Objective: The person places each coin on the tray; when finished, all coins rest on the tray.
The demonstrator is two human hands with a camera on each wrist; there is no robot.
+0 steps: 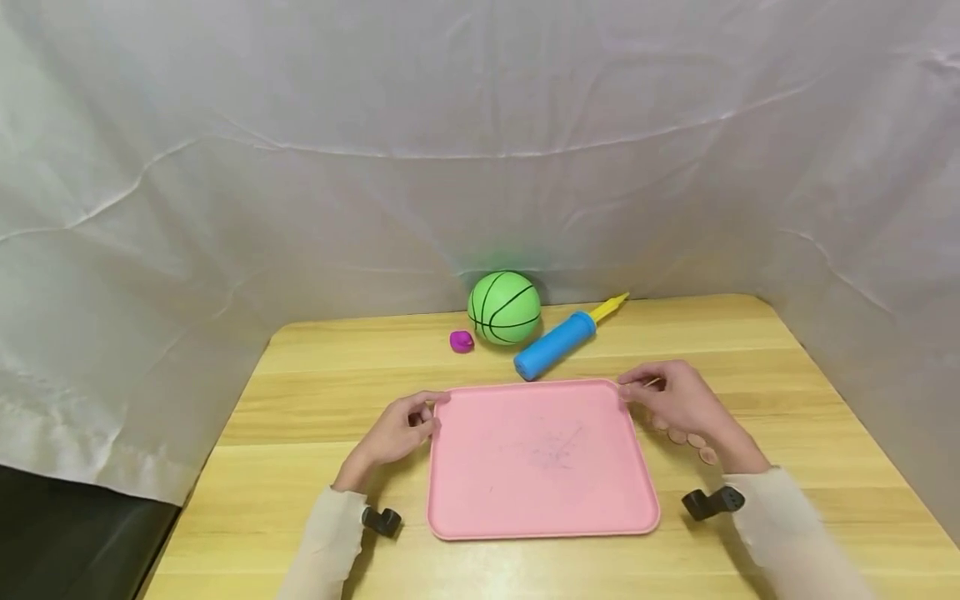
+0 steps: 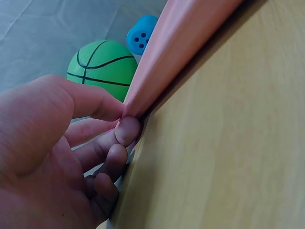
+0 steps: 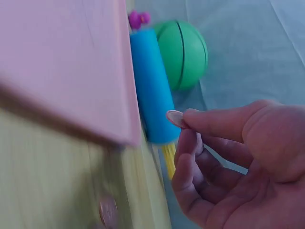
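Note:
A pink rectangular tray (image 1: 543, 467) lies on the wooden table, scuffed with dark marks. My left hand (image 1: 400, 429) pinches its far left edge, thumb over the rim and index fingertip beneath it in the left wrist view. My right hand (image 1: 675, 400) is at the far right corner, close beside the rim. In the right wrist view, its thumb and index finger pinch a small brown coin-like disc (image 3: 176, 118). Several similar brown discs (image 1: 696, 441) lie on the table under that hand, along the tray's right side.
Behind the tray lie a green toy basketball (image 1: 505, 308), a blue hand pump (image 1: 556, 346) with a yellow nozzle (image 1: 610, 307), and a small magenta toy (image 1: 461, 342). Grey-white cloth (image 1: 487, 208) hangs behind the table (image 1: 300, 483) and along its sides.

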